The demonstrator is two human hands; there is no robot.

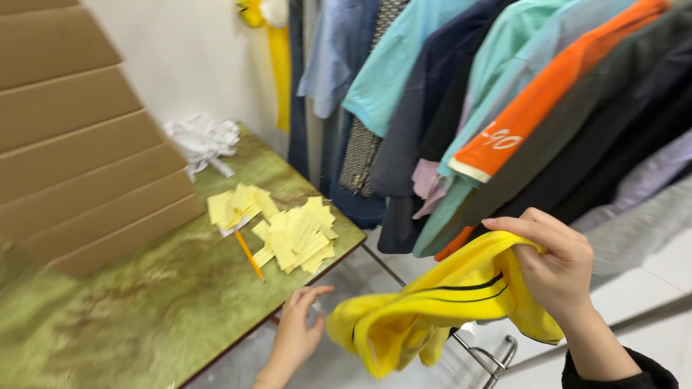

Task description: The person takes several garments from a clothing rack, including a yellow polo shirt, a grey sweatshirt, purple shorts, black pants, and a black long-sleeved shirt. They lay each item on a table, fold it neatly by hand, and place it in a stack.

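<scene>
Beside the table (180, 317), right hand (559, 270) clutches yellow garment (432, 306).

left hand (299, 335): bare, no glove, ring or watch visible; wrist and forearm uncovered to the frame edge
right hand (555, 263): bare, no rings; nails short and unpainted
right sleeve (620, 374): black, long, soft cuff ending just past the wrist

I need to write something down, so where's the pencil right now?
In the head view, the orange pencil lies on the green table, between two piles of yellow paper slips, left of the yellow shirt.
</scene>
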